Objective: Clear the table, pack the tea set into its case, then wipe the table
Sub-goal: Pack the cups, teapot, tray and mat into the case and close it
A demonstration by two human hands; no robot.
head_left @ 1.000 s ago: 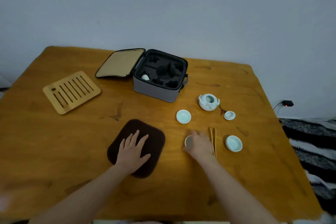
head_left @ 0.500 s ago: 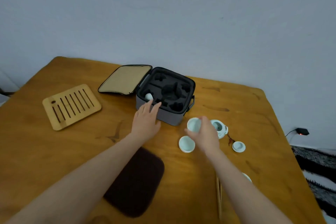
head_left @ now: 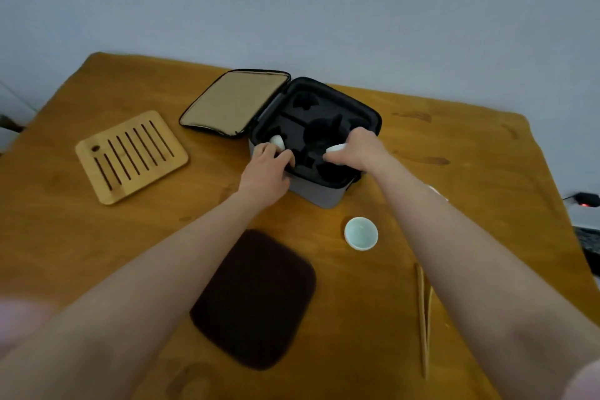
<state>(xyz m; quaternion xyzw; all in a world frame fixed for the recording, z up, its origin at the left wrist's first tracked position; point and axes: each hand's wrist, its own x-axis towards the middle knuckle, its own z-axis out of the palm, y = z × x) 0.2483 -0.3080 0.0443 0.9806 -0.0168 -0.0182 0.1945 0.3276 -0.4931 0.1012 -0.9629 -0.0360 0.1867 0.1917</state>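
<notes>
The open case [head_left: 324, 196] stands on the bench [head_left: 454, 140] with one white cup [head_left: 277, 140] in its near-left foam slot. The right hand [head_left: 360, 149] pinches a second cup [head_left: 336, 148] over the foam; the left hand [head_left: 268, 172] grips the case's near rim.

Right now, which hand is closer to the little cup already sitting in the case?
Left. The left hand grips the near edge of the case, right beside that cup; the right hand is farther right over the foam, holding a second cup.
</notes>
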